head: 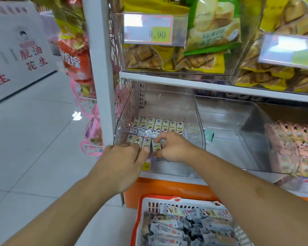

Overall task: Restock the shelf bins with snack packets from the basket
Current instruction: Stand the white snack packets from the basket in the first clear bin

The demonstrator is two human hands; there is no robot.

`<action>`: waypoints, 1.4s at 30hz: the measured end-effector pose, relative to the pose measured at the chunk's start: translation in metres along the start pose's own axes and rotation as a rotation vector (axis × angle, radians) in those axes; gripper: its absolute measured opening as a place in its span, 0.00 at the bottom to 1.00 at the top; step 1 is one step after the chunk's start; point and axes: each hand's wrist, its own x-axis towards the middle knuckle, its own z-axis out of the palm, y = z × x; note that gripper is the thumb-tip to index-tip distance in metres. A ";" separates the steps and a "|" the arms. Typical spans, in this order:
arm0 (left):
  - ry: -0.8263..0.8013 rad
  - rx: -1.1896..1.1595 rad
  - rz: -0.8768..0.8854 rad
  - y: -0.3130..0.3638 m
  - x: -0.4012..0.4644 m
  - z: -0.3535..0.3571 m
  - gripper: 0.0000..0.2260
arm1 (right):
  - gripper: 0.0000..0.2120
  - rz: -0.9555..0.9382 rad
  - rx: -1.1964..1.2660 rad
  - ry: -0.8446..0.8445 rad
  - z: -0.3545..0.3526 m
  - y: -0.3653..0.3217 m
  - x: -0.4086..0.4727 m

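Inside the clear shelf bin (124,110) at the left end of the lower shelf, seen from the head camera, both hands work at the front edge; the right hand (172,148) pinches one snack packet (157,146) between thumb and curled fingers, holding it upright at the end of the front row; the left hand (124,157) rests at the bin's front lip with fingers bent, their tips touching the packets just beside it, though whether it grips one I cannot tell; a full back row of packets (156,126) already stands along the rear, and the front row is only part filled, from the left wall toward the middle; to do this step well, I judge the packet should be set snug against its neighbour, label facing out, while the left hand steadies the row so it does not topple; the packets are small, pale yellow-green and white, with a cartoon figure, crinkly and light; below, the red-rimmed basket (140,210) on the floor holds a loose heap of grey and white packets; the neighbouring bin (220,107) to the right is nearly bare
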 end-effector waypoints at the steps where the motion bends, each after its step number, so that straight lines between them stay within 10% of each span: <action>1: 0.008 0.000 0.006 -0.001 0.001 0.003 0.18 | 0.30 0.001 -0.002 0.004 0.001 0.000 0.003; 15: 0.037 -0.006 0.012 -0.004 0.004 0.015 0.19 | 0.18 -0.016 -0.029 0.086 -0.009 -0.004 -0.014; 22: 0.192 -0.204 0.129 0.017 -0.019 0.010 0.14 | 0.03 -0.406 -0.019 0.281 -0.023 0.011 -0.126; 33: -0.642 0.231 0.069 0.032 -0.063 0.122 0.18 | 0.14 0.174 -0.576 -0.293 0.028 0.217 -0.182; 42: -0.706 0.237 -0.037 0.034 -0.068 0.151 0.25 | 0.30 0.185 -0.710 -0.250 0.071 0.251 -0.190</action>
